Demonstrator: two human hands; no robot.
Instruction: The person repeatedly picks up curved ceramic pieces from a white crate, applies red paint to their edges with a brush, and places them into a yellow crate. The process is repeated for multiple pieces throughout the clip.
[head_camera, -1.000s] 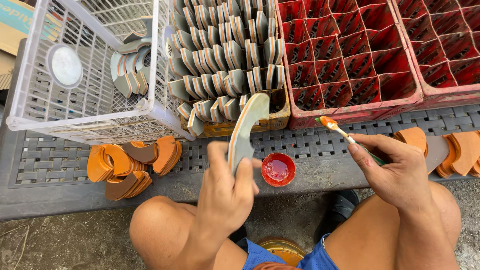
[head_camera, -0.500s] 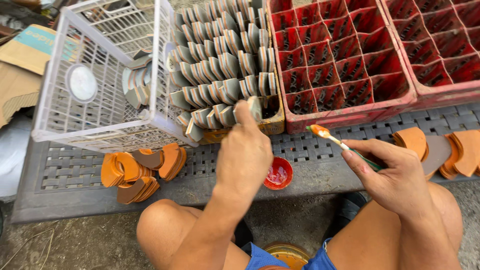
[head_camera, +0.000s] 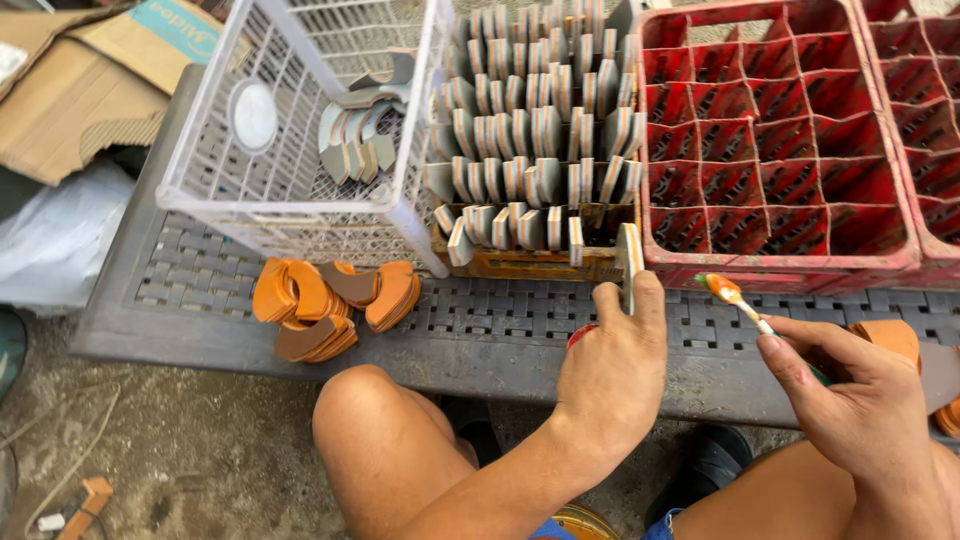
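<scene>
My left hand (head_camera: 610, 370) grips a flat curved grey and orange piece (head_camera: 630, 262) upright at the front right corner of an orange crate (head_camera: 530, 265), which is packed with rows of similar pieces (head_camera: 530, 130) standing on edge. My right hand (head_camera: 860, 400) holds a thin brush (head_camera: 735, 298) with an orange, paint-wet tip, raised just right of the left hand. A small red dish of paint (head_camera: 578, 335) sits on the grey bench, mostly hidden behind my left hand.
A white wire basket (head_camera: 300, 200) at the left holds a few grey pieces (head_camera: 355, 125). Orange pieces (head_camera: 330, 300) lie piled on the slatted bench (head_camera: 200, 290). Two red divided crates (head_camera: 790, 140) stand at the right. More orange pieces (head_camera: 900, 340) lie behind my right hand. Cardboard (head_camera: 80, 90) lies far left.
My left hand has carried the curved piece forward from above the red dish to the orange crate's front corner. My right hand with the brush stayed in place.
</scene>
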